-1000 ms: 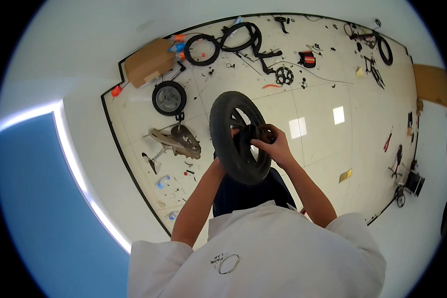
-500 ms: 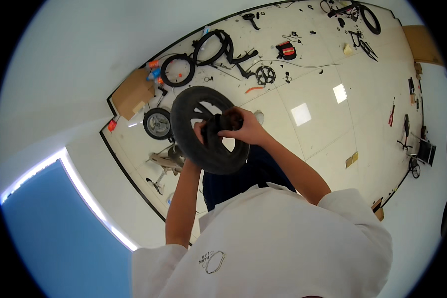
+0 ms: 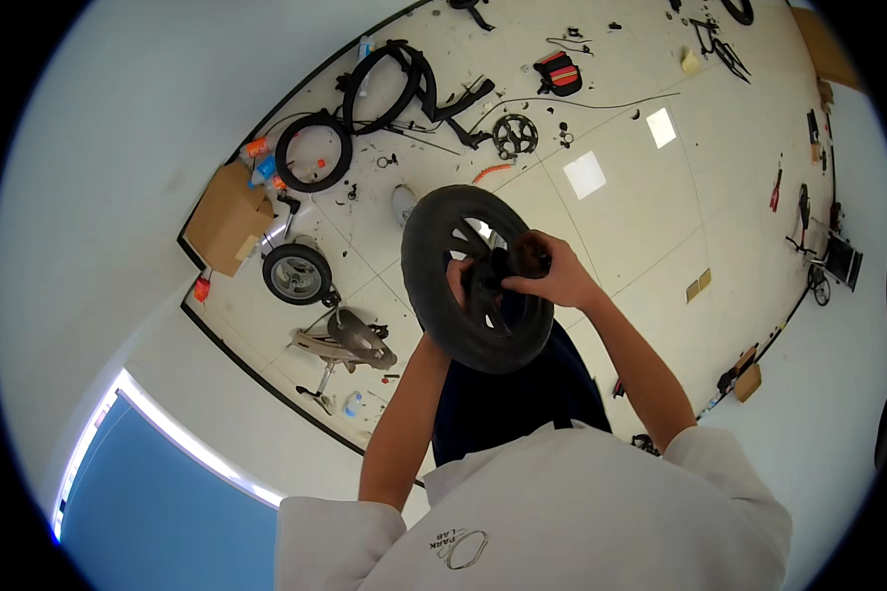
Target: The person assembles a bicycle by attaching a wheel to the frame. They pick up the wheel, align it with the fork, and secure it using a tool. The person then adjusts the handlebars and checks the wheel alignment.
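Observation:
A small black wheel [image 3: 427,281] with a thick tyre and dark spokes is held up tilted in front of my body. My left hand [image 3: 456,282] grips it from the left, the fingers partly hidden behind the tyre and spokes. On the right, my right hand [image 3: 570,278] is closed round a dark, round part [image 3: 532,256] at the hub, whose end looks brownish. Whether that part is fixed to the wheel, I cannot tell. A light shoe [image 3: 404,204] shows on the floor just left of the tyre.
On the tiled floor lie loose tyres [image 3: 288,171], a chainring with crank [image 3: 514,136], a red-and-black bag [image 3: 559,74] and a second small wheel [image 3: 297,274]. A beige bike part [image 3: 330,345] lies nearer left. A cardboard box [image 3: 225,219] stands by the left wall.
The wheel and both hands have shifted right and slightly down in the view, while the floor things have slid left. Both hands keep their hold. The shoe now shows left of the wheel.

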Motion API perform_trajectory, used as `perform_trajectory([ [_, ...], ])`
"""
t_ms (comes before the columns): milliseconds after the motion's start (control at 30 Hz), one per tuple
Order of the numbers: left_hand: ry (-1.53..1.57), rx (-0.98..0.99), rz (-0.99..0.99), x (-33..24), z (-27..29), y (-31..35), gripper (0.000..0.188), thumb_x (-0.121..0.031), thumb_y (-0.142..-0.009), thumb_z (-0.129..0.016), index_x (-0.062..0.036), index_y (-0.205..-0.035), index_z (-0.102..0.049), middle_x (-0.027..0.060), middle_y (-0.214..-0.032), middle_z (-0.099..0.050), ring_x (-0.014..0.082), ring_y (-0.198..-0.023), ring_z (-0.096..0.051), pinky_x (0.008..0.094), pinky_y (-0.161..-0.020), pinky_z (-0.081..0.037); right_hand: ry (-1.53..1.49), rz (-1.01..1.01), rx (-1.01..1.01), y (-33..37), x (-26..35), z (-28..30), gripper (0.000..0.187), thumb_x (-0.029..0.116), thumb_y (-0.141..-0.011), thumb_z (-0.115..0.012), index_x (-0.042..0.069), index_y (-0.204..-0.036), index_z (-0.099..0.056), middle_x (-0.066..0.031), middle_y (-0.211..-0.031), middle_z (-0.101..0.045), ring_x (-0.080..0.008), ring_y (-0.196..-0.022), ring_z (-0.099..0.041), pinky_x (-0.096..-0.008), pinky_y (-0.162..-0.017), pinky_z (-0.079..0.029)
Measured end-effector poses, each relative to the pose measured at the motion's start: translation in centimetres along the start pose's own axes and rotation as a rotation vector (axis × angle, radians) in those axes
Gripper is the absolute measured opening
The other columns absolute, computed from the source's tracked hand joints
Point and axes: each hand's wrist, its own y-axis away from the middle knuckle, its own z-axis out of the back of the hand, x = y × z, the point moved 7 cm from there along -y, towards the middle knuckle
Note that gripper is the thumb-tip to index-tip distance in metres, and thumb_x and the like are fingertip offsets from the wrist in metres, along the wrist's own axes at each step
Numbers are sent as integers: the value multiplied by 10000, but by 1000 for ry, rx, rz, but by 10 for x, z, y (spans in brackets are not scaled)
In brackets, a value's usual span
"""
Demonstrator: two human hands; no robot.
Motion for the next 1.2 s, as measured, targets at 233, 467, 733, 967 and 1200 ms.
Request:
perform_trajectory([
  [233, 72, 239, 229, 5, 49, -64, 332, -54, -856, -657, 12, -1121, -469, 88, -927, -579, 139, -807, -594, 253, -694, -492, -34, -134, -159, -52, 11, -14, 524, 222, -697, -812, 1, -1089, -542, -69, -821, -601, -135, -711, -540, -273, -673, -451],
  [467, 102, 269, 173, -38, 63, -104, 342, -187, -928, -584, -15, -1210, -495, 73, -1055, -593, 157, -924, -597, 287, -808, -507, 290, -20, -116, -117, 1, -31, 580, 516, -748, -730, 13, -963, -537, -119, -679, -620, -311, -631, -637, -372, -581, -494],
  [733, 170, 210, 227, -28, 64, -108, 474, -288, -972, -535, -44, -1365, -430, 71, -1306, -512, 165, -1170, -517, 302, -979, -446, 341, -87, 5, -140, -36, -47, 550, 515, -915, -496, -26, -1020, -492, -180, -614, -591, -381, -604, -603, -447, -530, -459],
  [967, 212, 238, 169, -30, 43, -106, 452, -266, -968, -537, -87, -1367, -425, 66, -1338, -462, 178, -1199, -487, 328, -1001, -425, 371, -71, 53, -139, -34, -30, 561, 481, -918, -495, -67, -1043, -483, -188, -612, -580, -379, -616, -606, -444, -527, -457],
  [1200, -112, 182, -113, -23, 44, -116, 322, -148, -921, -595, -20, -1205, -513, 60, -1133, -554, 147, -1018, -543, 289, -879, -448, 373, 135, -12, -144, -37, -31, 540, 454, -870, -579, -51, -1039, -494, -172, -609, -569, -354, -620, -613, -423, -528, -464],
])
